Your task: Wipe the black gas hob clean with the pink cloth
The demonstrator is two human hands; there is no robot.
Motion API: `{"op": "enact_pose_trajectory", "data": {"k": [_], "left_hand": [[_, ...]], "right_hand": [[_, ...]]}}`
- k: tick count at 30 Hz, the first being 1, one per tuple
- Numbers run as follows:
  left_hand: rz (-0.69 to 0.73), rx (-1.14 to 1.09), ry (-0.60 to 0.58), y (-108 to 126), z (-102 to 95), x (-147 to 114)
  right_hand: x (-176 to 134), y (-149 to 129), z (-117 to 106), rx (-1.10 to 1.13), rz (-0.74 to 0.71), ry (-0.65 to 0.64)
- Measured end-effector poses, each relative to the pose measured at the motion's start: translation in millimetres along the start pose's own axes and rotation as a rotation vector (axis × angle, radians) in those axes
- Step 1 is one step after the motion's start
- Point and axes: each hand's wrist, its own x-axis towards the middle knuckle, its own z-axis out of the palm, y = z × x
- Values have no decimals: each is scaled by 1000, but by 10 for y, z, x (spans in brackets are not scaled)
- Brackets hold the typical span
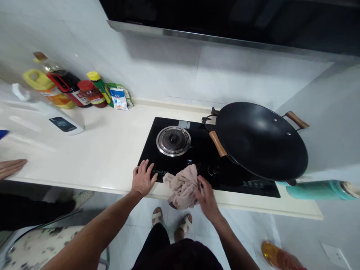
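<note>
My left hand lies flat with its fingers spread, resting on the front left corner of the black glass gas hob. A crumpled pale pink cloth hangs over the hob's front edge and the counter rim. The fingers of my right hand curl against the cloth's right side and grip it; the fingertips are partly hidden in its folds. Behind the cloth is the left burner, uncovered, with a metal ring. A large black wok with wooden handles sits over the right side of the hob.
Bottles, jars and packets line the wall at left, with a white spray-type bottle before them. Another person's hand rests on the counter. A teal bottle lies right; a range hood overhangs. A stool stands below.
</note>
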Motion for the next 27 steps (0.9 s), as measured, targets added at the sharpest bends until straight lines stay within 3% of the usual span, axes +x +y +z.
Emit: {"op": "enact_pose_trajectory", "data": {"k": [3, 8, 12, 16, 19, 21, 24, 27], "left_hand": [[5, -7, -2, 1, 17, -6], [6, -26, 12, 38, 17, -17], [0, -75, 31, 6, 0, -21], [-40, -155, 64, 65, -10, -24], [36, -208, 59, 389, -32, -33], [283, -304, -4, 735, -47, -46], [579, -354, -215, 1275, -35, -100], [604, -256, -391, 1672, 47, -222]], "right_hand": [[21, 454, -290, -66, 126, 290], [159, 909, -521, -377, 226, 323], [153, 952, -432, -524, 451, 421], [115, 933, -376, -553, 504, 406], [123, 925, -372, -563, 506, 459], [134, 920, -369, -562, 494, 486], [143, 908, -363, -567, 480, 504], [151, 896, -360, -582, 476, 510]]}}
